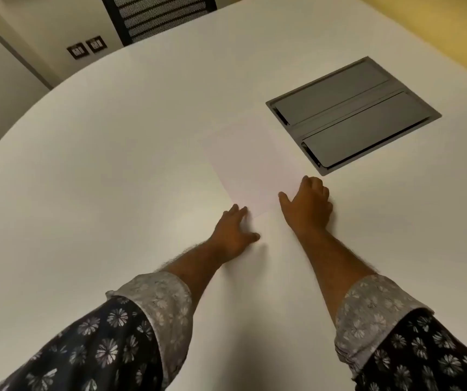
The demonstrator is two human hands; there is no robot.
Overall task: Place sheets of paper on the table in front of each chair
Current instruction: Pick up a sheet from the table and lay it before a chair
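Note:
A white sheet of paper (250, 162) lies flat on the round white table (99, 165), faint against the tabletop. My left hand (233, 234) rests palm down at the sheet's near corner, fingertips touching its edge. My right hand (308, 206) lies at the sheet's near right edge, fingers curled on the table and thumb out toward the paper. Neither hand grips the sheet. A black mesh chair (156, 15) stands behind the far edge of the table.
A grey metal cable hatch (353, 114) is set flush in the tabletop just right of the sheet. Two dark wall sockets (87, 46) sit low on the wall at the far left. The table's curved edge runs along the left.

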